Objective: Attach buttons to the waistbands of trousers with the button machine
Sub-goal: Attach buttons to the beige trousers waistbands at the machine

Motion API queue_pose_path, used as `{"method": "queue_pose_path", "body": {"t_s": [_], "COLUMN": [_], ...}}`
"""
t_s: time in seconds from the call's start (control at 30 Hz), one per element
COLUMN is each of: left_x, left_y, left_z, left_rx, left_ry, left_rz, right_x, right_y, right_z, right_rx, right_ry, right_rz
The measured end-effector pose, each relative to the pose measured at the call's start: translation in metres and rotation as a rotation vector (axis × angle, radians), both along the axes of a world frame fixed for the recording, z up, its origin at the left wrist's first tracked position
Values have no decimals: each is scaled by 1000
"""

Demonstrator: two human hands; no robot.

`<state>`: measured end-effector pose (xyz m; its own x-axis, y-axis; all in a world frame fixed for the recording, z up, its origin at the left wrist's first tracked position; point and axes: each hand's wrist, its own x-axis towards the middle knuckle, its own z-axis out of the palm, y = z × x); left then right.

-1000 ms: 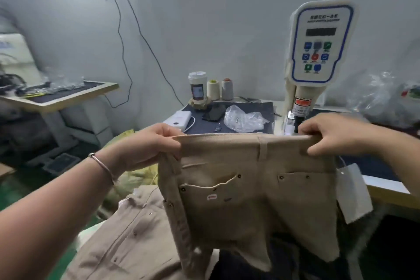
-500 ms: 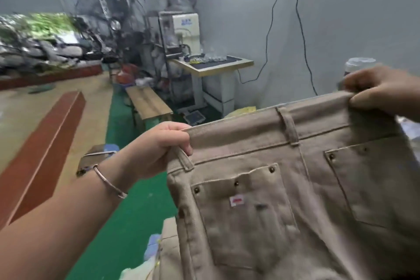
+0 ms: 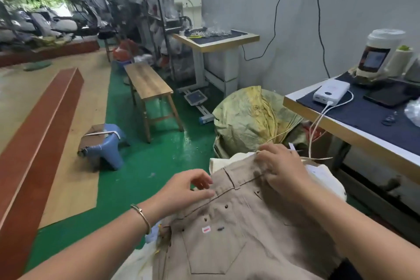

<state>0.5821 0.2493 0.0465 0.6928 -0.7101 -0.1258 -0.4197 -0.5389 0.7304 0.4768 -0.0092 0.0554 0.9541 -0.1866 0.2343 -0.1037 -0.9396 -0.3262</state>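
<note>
Beige trousers (image 3: 238,234) lie back side up on a pile in front of me, waistband (image 3: 241,179) away from me, with rivets and a small red label on the back pocket. My left hand (image 3: 181,191) is at the waistband's left end, thumb touching the fabric and fingers loosely spread above the edge. My right hand (image 3: 281,168) rests on the waistband's right part with its fingers laid on the cloth. The button machine I was facing is out of view to the right.
A work table (image 3: 341,129) with a dark mat stands at the right, holding a white power bank (image 3: 330,92) with a cable and a cup. A yellow-green sack (image 3: 247,118) sits beyond the pile. A wooden bench (image 3: 147,84), a blue stool (image 3: 106,143) and another machine (image 3: 186,0) are at the left.
I turned left from the button machine while holding the trousers up by the waistband. They now lie on the pile, and both hands have loosened their grip.
</note>
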Motion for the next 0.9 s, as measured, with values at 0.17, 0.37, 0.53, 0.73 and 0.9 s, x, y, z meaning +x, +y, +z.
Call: {"method": "queue_pose_path", "body": {"t_s": [0.17,0.37,0.53,0.73,0.9], "left_x": [-21,-22,-63,-150,-270], "left_y": [-41,-81,-159,-265,-332], "left_z": [-2,34,81,94,83], "left_rx": [35,155,-113,-101,-60], "left_ry": [-162,-386,-296,-248,-349], "left_rz": [-208,-180,-385,-796,-1182], "right_x": [-8,-33,-81,-198,-332], "right_y": [0,25,0,-53,-66], "right_z": [3,31,86,109,91], "right_rx": [7,-4,160,128,129], "right_ry": [87,35,-204,-209,-90], "right_rz": [82,62,-178,-506,-818]}}
